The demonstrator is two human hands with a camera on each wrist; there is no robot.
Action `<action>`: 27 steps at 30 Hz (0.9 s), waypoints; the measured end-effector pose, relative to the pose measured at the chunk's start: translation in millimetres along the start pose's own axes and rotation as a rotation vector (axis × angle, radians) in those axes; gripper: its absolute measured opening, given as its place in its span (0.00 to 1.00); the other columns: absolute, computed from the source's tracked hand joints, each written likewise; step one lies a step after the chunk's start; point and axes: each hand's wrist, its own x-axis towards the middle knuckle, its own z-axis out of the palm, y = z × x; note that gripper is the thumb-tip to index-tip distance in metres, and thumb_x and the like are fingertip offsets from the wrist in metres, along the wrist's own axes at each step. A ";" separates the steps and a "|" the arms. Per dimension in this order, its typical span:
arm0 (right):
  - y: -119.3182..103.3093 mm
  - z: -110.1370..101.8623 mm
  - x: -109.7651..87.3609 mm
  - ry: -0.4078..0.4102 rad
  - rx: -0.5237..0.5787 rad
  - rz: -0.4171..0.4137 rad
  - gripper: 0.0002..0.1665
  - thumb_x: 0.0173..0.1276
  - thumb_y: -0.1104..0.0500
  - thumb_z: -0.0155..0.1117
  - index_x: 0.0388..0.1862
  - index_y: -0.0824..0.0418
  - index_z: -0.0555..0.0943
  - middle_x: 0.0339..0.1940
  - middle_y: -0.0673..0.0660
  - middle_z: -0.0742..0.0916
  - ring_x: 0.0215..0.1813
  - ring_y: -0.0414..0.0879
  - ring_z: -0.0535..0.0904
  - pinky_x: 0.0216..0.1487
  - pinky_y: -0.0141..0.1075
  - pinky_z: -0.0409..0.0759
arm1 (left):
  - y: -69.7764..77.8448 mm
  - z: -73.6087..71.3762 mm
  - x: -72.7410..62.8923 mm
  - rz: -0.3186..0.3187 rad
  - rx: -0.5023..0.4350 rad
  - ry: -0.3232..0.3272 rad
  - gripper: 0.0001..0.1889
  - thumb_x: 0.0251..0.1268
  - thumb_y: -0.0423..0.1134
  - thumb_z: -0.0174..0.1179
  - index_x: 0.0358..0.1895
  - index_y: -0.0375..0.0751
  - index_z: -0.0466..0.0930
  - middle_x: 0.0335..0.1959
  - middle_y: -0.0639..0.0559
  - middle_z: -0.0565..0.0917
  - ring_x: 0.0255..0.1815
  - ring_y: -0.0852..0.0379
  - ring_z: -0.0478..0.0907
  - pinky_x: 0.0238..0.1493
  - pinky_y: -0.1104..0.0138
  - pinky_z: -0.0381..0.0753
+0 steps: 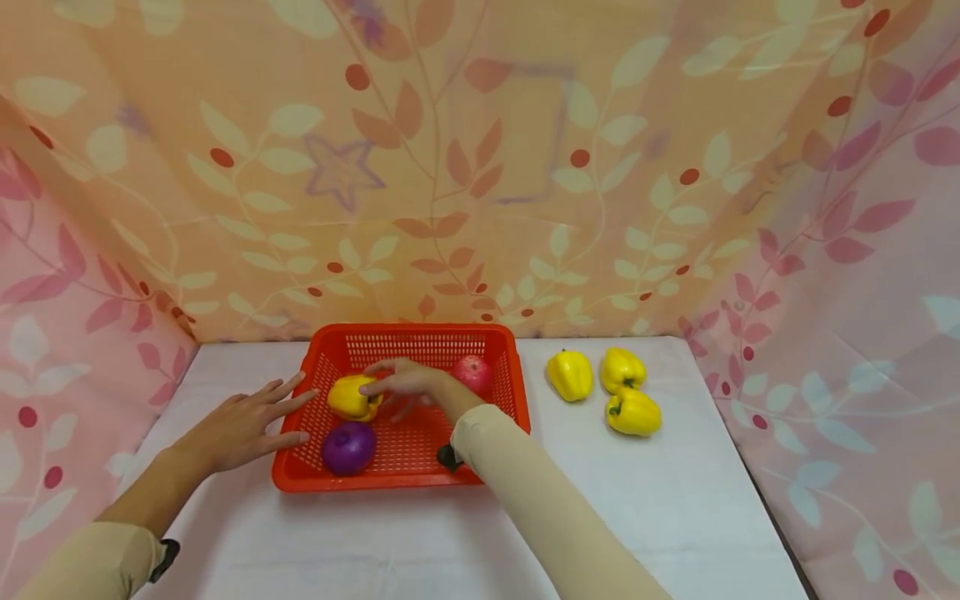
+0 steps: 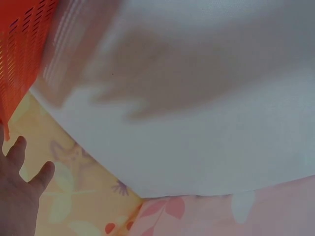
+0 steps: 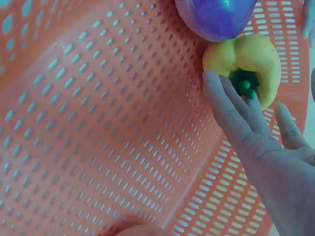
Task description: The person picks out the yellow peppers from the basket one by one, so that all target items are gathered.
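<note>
In the head view a yellow bell pepper [image 1: 349,398] lies in the left part of a red plastic basket [image 1: 405,481]. My right hand [image 1: 408,385] reaches over it, fingers extended. In the right wrist view the fingertips are right at the green stem end of this pepper [image 3: 269,59], and the thumb stands apart. A round, glossy purple fruit or vegetable [image 1: 348,448] lies close beside the pepper. At the basket's left rim is my left hand [image 1: 243,427], its fingers spread and nothing held.
A round pinkish-red fruit [image 1: 472,375] lies in the basket's right part. To the right of the basket, three more yellow bell peppers [image 1: 570,375] rest on the white-covered table [image 1: 585,492]. Floral cloth [image 1: 450,167] hangs behind and at both sides.
</note>
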 end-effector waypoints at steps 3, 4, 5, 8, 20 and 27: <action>-1.3 0.3 0.9 -0.005 0.044 0.011 0.33 0.70 0.55 0.67 0.72 0.58 0.70 0.53 0.62 0.84 0.58 0.69 0.79 0.54 0.63 0.78 | -1.1 1.1 -0.1 0.005 0.001 0.003 0.41 0.64 0.69 0.54 0.76 0.52 0.63 0.79 0.40 0.57 0.74 0.27 0.55 0.61 0.28 0.60; -2.0 0.6 1.0 -0.006 0.052 0.013 0.34 0.71 0.55 0.66 0.73 0.59 0.69 0.52 0.62 0.84 0.58 0.69 0.79 0.54 0.62 0.78 | -1.5 1.3 0.0 0.004 0.001 0.003 0.41 0.64 0.69 0.54 0.76 0.52 0.63 0.79 0.41 0.57 0.74 0.27 0.55 0.62 0.28 0.60; -2.9 1.1 1.1 -0.005 0.056 0.015 0.34 0.71 0.55 0.66 0.73 0.59 0.68 0.52 0.60 0.84 0.58 0.68 0.80 0.54 0.62 0.78 | -2.2 1.6 0.2 0.007 0.003 0.006 0.41 0.65 0.69 0.54 0.76 0.52 0.63 0.79 0.41 0.57 0.74 0.28 0.55 0.62 0.28 0.60; -5.2 3.8 1.8 0.006 0.046 0.010 0.35 0.71 0.55 0.66 0.74 0.58 0.67 0.52 0.57 0.83 0.58 0.66 0.80 0.55 0.61 0.79 | -3.2 1.4 0.2 0.011 0.008 0.013 0.41 0.65 0.69 0.54 0.76 0.52 0.63 0.79 0.41 0.57 0.74 0.28 0.55 0.62 0.28 0.60; -5.3 29.9 13.9 0.231 -0.179 -0.104 0.27 0.64 0.65 0.71 0.63 0.64 0.79 0.49 0.56 0.83 0.43 0.46 0.81 0.53 0.44 0.83 | -4.9 3.5 1.1 0.000 -0.015 0.002 0.41 0.64 0.69 0.54 0.77 0.54 0.62 0.79 0.41 0.57 0.74 0.27 0.55 0.61 0.28 0.60; -5.5 35.9 20.2 0.326 -0.345 -0.113 0.27 0.60 0.67 0.74 0.60 0.60 0.82 0.55 0.57 0.84 0.45 0.42 0.78 0.43 0.28 0.78 | -6.7 5.6 1.2 0.002 -0.018 0.012 0.41 0.64 0.69 0.54 0.77 0.54 0.62 0.79 0.41 0.56 0.74 0.27 0.55 0.62 0.29 0.60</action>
